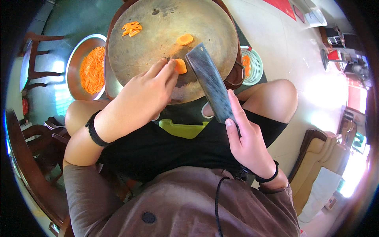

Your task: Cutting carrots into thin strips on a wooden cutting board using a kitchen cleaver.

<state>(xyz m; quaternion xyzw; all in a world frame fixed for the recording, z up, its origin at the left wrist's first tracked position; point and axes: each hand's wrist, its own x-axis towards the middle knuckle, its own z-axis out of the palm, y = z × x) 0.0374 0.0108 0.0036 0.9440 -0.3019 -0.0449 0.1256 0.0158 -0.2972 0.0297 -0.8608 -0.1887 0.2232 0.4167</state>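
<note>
Sitting with knees apart, the person bends over a round board [130, 63], a green bin [183, 129] down between the legs on the near side of it. Nearest me in the work is the right hand [245, 138], fingers wrapped around the handle of a cleaver [211, 81], thumb laid along it. The dark, streaked blade slants away and to the left over the board; I can't tell whether it touches the wood.

The left hand [148, 89] reaches in from the other side, fingers bunched and bent, tips against the left side of a carrot piece [181, 66]. They look to be steadying it, I'd say, but the thumb is hidden, so I can't tell whether they pinch it. The piece sits on the near half of the board, just right of those tips, between them and the blade, with a narrow gap before the steel. The left hand is the nearer one. Its slightly longer axis runs away from the person. It is bright orange, stubby, smooth on top.

Beyond it lies a flat oval slice [184, 39], and farther off to the left a small heap of sticks [131, 28]. Past the board's left edge stands a bowl [74, 67] of orange shreds [93, 71]; past its right, a pale basket [256, 65].
</note>
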